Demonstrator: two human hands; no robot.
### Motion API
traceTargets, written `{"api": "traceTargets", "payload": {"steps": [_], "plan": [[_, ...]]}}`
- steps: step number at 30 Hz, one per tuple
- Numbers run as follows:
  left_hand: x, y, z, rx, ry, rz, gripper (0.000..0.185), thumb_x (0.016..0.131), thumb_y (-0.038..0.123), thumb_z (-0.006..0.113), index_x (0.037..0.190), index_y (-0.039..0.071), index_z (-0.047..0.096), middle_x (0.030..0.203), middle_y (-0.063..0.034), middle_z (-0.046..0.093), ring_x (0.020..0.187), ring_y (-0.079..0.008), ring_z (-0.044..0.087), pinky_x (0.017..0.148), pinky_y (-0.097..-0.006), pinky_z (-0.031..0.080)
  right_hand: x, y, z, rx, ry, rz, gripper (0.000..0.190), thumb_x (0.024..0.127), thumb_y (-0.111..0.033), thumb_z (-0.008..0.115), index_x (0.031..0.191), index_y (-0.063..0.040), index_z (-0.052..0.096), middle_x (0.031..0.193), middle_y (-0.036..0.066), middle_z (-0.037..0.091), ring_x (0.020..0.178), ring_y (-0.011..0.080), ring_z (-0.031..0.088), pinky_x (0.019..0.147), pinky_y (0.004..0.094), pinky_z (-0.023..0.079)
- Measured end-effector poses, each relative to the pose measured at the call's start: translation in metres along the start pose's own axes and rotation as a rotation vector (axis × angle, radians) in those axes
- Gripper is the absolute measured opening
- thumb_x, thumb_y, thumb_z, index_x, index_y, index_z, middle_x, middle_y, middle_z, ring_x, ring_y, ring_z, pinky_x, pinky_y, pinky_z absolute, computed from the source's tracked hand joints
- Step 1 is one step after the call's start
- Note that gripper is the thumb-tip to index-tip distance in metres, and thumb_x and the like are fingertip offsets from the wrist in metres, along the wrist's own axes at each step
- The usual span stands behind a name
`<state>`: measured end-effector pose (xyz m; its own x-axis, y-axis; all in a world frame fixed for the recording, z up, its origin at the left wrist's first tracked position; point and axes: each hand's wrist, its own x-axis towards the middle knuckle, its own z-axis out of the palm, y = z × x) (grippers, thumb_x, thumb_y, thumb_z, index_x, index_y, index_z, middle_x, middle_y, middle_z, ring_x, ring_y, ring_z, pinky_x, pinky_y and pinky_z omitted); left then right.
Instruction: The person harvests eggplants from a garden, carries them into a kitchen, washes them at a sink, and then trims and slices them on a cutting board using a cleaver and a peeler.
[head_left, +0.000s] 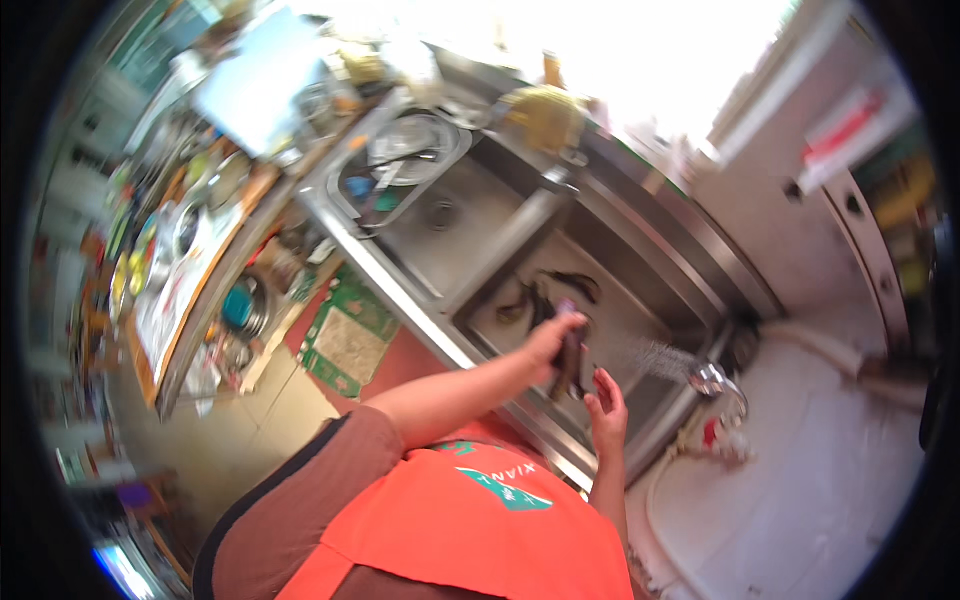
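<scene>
My left hand (551, 343) is closed around a long dark purple vegetable (571, 356), probably an eggplant, above the right basin (630, 281) of a stainless steel sink. To its right, my right hand (609, 406) has its fingers apart near the vegetable's lower end; blur hides small details at the fingertips. Water sprays from a chrome faucet (706, 377) into this basin, towards the hands. On the basin floor lie several slender dark pieces (574, 285), too blurred to name surely.
The left basin (480, 217) holds a metal drainer basket (352, 180) with utensils inside. A yellow sieve-like bowl (544, 116) stands behind the divider. Left of the sink is a cluttered wooden table (169, 315). A green patterned mat (352, 330) covers part of the floor.
</scene>
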<state>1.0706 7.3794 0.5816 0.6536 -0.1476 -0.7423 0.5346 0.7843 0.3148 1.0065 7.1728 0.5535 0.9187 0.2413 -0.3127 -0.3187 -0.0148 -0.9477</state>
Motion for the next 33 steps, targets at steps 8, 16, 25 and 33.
{"api": "traceTargets", "payload": {"steps": [8, 16, 25, 33], "plan": [[-0.065, -0.009, -0.044, -0.018, -0.18, 0.269, 0.05, 0.087, 0.05, 0.071, 0.112, 0.009, 0.06, 0.095, -0.0045, 0.062, 0.085, -0.0164, 0.062, 0.073, -0.0368, 0.052, 0.033, -0.02, 0.025, -0.166, -0.261, 0.193, 0.038, 0.093, -0.018, 0.067, 0.124, -0.005, 0.05, 0.098, 0.002, 0.056, 0.077, 0.0119, 0.056, 0.064, 0.0263, 0.048], [-0.253, -0.028, -0.255, -0.31, 0.218, 0.816, 0.026, 0.09, 0.022, 0.073, 0.083, 0.002, 0.058, 0.069, -0.0084, 0.064, 0.055, -0.0166, 0.063, 0.048, -0.03, 0.05, 0.085, -0.042, 0.086, -0.688, -0.129, -0.07, 0.062, 0.092, -0.058, 0.066, 0.119, -0.002, 0.064, 0.075, 0.001, 0.06, 0.061, 0.0173, 0.051, 0.063, 0.0321, 0.05], [-0.489, -0.27, -0.528, -0.838, 1.214, 1.025, 0.04, 0.079, 0.011, 0.079, 0.11, -0.001, 0.057, 0.083, -0.0108, 0.067, 0.063, -0.0188, 0.065, 0.055, -0.033, 0.053, -0.104, 0.119, 0.401, -0.876, -0.969, -0.511, 0.043, 0.098, -0.03, 0.058, 0.124, 0.004, 0.055, 0.098, 0.02, 0.066, 0.089, 0.0339, 0.063, 0.079, 0.0464, 0.051], [-0.591, -0.465, -0.55, -1.436, 1.355, 1.497, 0.033, 0.088, 0.007, 0.072, 0.117, 0.001, 0.059, 0.091, -0.0068, 0.067, 0.083, -0.0176, 0.066, 0.075, -0.0303, 0.052, -0.538, 0.182, 0.634, -0.606, -2.173, -1.257, 0.057, 0.089, -0.026, 0.073, 0.136, -0.001, 0.052, 0.121, 0.024, 0.063, 0.114, 0.0419, 0.058, 0.106, 0.0509, 0.041]]}}
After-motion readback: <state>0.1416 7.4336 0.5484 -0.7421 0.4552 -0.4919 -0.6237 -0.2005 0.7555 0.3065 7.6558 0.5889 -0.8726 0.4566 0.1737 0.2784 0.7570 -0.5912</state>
